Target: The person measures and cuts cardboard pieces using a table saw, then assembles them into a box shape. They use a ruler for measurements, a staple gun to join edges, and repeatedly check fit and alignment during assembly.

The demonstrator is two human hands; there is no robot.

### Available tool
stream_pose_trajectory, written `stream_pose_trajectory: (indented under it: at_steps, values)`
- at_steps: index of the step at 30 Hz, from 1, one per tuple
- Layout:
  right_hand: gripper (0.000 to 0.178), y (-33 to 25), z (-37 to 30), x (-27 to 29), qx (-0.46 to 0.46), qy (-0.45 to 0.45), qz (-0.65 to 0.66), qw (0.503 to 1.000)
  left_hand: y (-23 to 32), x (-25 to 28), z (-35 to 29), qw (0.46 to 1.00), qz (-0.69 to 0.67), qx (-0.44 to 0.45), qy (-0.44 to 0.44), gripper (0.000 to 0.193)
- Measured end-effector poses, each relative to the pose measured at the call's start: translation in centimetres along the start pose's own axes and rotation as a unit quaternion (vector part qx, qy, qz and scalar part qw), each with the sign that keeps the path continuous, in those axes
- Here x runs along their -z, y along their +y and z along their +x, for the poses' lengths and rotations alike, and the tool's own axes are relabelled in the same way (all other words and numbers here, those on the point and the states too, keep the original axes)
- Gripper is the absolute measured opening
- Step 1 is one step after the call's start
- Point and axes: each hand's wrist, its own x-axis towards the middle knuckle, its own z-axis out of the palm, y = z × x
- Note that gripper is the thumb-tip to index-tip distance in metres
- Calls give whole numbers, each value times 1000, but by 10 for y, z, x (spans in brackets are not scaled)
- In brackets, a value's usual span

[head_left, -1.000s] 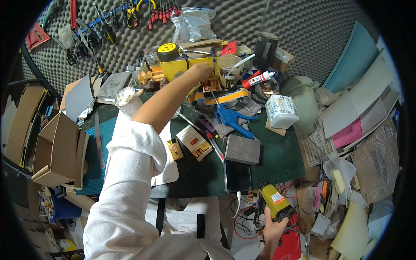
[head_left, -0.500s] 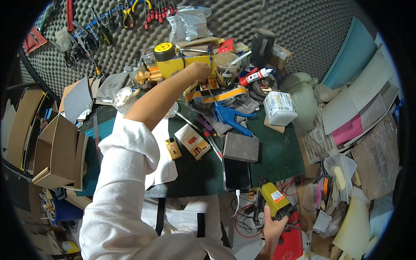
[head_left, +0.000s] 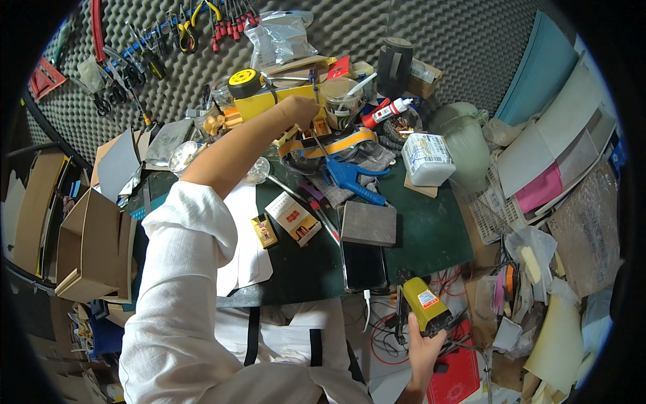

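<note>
My left hand [head_left: 301,111] reaches across to the back of the cluttered table, its fingers curled closed beside a yellow box [head_left: 259,104] and a clear tub [head_left: 341,97]. What those fingers hold, if anything, is hidden. Just below it lies a blue bar clamp [head_left: 350,178] on a grey cloth, its thin bar running up toward the hand. Off the table's front right edge, my right hand [head_left: 424,350] is closed around a yellow-and-black boxy tool [head_left: 426,303] with a label on top; its exact kind is unclear.
A grey block [head_left: 369,224] rests partly over a black phone [head_left: 364,266]. Nearer the left are a cigarette pack [head_left: 293,219], a smaller yellow pack [head_left: 264,231] and white paper [head_left: 235,252]. A white labelled container [head_left: 428,159] stands right. Cables [head_left: 383,337] tangle below the tool.
The whole view has shifted slightly, so the table items sit a little further left. Both hands keep nearly the same places, and the yellow-and-black tool is still in my right hand.
</note>
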Motion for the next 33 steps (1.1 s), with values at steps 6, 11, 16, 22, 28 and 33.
stream_pose_trajectory:
  at_steps: [6,11,16,22,28,33]
  values:
    - [46,3,1,2,-8,-6,-5,1000,-2,-3,6,999,18,2,-37,40]
    - [46,11,0,2,13,11,-29,999,-9,-8,12,999,21,-5,-47,46]
    - [42,8,-1,1,-19,20,11,1000,-3,-6,12,1000,-4,9,-7,28]
    - [47,15,2,1,15,10,-5,1000,-6,-8,12,1000,-15,-5,15,26]
    - [47,19,4,3,16,3,-10,1000,-9,-9,16,999,-12,0,32,23]
    - [46,21,4,3,17,12,-36,999,-13,-11,15,999,-17,-2,36,22]
